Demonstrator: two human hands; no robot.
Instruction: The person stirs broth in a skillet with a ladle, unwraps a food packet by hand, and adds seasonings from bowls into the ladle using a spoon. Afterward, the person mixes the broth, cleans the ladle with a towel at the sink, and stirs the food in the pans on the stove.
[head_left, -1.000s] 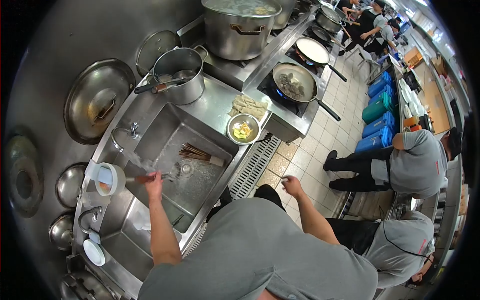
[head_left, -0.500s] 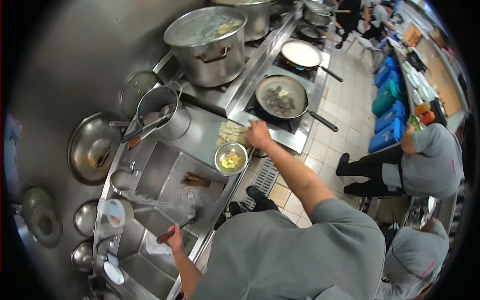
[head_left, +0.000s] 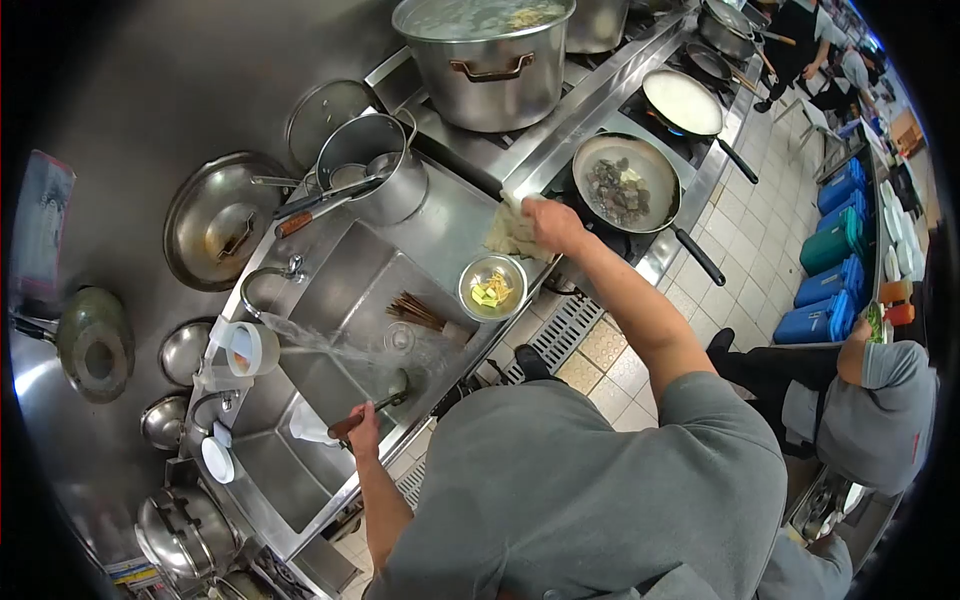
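Note:
My left hand point(head_left: 366, 432) is closed round the wooden handle of a ladle point(head_left: 393, 388), whose dark rounded head is over the sink basin point(head_left: 330, 290). Water point(head_left: 335, 343) streams from the tap point(head_left: 268, 275) across that basin towards the ladle. With my right hand point(head_left: 552, 224) I grip a pale cloth point(head_left: 512, 233) on the steel counter, one edge of it raised towards the stove. Just below the cloth, a steel bowl point(head_left: 492, 288) holds yellow and green pieces. A frying pan point(head_left: 652, 160) with dark pieces of food sits on the burner beyond my right hand.
A big stockpot point(head_left: 490, 85) and a second pan point(head_left: 683, 103) of white contents stand on the stove. A tall pot point(head_left: 400, 185) with handled tools is behind the sink. Brown sticks point(head_left: 415, 310) lie in the basin. A co-worker point(head_left: 880, 415) stands at right near blue bins point(head_left: 815, 318).
My right hand has taken up part of the cloth and raised its edge. The ladle's head has turned and now shows its round shape. The view has shifted, so things appear moved.

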